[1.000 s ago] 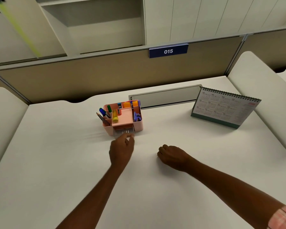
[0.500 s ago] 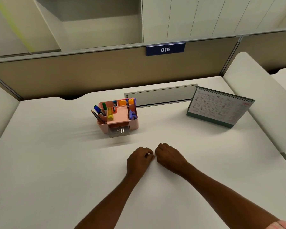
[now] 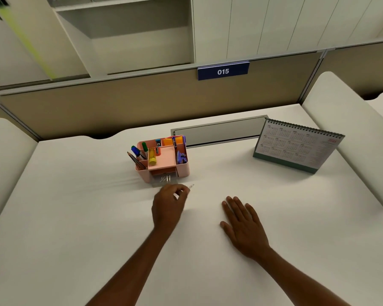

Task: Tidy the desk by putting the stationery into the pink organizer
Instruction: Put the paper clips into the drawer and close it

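The pink organizer (image 3: 182,167) stands at the middle of the white desk, with markers, pencils, a yellow tube and purple items in its compartments. Its clear front drawer (image 3: 164,181) is pulled out and holds metal clips. My left hand (image 3: 169,204) hovers just in front of that drawer, fingers pinched on a small pale item (image 3: 190,186) whose tip pokes out to the right; what it is cannot be told. My right hand (image 3: 241,221) lies flat on the desk to the right, fingers spread, holding nothing.
A desk calendar (image 3: 296,146) stands at the back right. A grey cable hatch (image 3: 219,131) is set into the desk behind the organizer. A beige partition with a blue "015" plate (image 3: 223,71) closes the back; padded side panels flank the desk.
My left hand went back from the organizer to meet my right hand, then returned toward the drawer with a small item pinched. My right hand opened from a fist and now lies flat.
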### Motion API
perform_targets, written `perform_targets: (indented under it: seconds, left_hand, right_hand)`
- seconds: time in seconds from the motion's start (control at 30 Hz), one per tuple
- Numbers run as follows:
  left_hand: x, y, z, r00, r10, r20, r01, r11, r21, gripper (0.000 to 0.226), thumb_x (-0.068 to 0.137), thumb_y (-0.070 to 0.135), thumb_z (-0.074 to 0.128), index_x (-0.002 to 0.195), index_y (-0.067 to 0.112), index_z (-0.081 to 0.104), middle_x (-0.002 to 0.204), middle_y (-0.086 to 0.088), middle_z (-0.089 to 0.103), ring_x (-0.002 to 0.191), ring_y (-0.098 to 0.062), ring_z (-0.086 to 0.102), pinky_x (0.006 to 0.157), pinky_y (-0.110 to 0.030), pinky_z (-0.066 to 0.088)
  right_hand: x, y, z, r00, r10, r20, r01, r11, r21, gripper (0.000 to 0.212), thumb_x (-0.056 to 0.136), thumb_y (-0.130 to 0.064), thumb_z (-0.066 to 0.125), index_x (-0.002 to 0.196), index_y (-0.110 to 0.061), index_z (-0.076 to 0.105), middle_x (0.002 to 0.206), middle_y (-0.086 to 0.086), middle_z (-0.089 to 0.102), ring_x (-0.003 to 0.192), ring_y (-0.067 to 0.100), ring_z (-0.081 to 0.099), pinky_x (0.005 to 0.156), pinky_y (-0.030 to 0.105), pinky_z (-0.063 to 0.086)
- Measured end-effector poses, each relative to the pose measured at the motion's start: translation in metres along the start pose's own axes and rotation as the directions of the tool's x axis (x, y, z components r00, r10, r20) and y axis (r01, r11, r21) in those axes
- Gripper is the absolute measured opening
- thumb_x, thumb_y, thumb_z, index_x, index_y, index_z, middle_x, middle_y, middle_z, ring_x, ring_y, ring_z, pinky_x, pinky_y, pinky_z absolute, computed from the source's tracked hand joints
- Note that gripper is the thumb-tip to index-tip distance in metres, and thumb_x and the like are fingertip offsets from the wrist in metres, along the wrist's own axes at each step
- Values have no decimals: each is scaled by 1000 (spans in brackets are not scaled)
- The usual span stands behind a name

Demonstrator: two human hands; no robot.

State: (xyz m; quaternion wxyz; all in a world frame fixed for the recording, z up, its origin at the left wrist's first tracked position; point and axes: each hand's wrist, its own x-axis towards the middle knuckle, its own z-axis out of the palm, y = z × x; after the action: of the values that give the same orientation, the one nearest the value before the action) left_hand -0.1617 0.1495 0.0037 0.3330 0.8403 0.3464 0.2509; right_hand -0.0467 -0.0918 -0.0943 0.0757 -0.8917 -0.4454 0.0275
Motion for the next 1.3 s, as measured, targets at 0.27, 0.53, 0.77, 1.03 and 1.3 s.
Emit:
perform_targets:
  seconds: [0.27,0.53,0.77,1.03,1.3]
  left_hand:
    - [62,-20,-25,970,-166,-179,198,963,181,22,92,33,76,104,14,80,100,-4,76,86,-23,71,64,-26,50]
    - [36,-23,-18,977,-143,-158,168,972,164,12,98,25,67,103,19,75,97,1,73,85,-18,68,66,-25,49]
    - [-7,-47,11,998,-44,39,29,949,313,44,96,37,69,136,18,66,141,-3,64,131,-22,59,101,-38,54]
    - [13,-49,19,993,5,116,-53,909,414,67,97,31,68,156,13,44,164,-10,40,154,-28,34,118,-48,43]
    - [25,-49,28,979,-35,203,-53,910,411,73,99,28,66,162,14,31,171,-7,24,159,-24,20,126,-44,31]
  right_hand:
    - [0,-2,-3,1000,8,5,-9,1000,16,65,107,-57,25,163,-28,9,171,-8,3,157,12,-2,125,45,16]
    - [0,-2,-3,1000,13,20,-13,1000,9,66,107,-57,24,163,-28,7,171,-8,2,157,12,-3,126,45,16]
    - [3,-10,5,999,40,29,-40,999,4,64,108,-51,25,163,-21,11,171,-2,4,158,17,-1,124,51,18]
    - [2,-16,2,999,51,15,-51,999,-2,65,107,-48,29,163,-20,13,171,-1,6,158,18,0,125,51,17]
    - [2,-16,1,997,64,42,-64,998,-15,65,107,-50,26,163,-22,8,172,-3,1,158,16,-4,126,50,15]
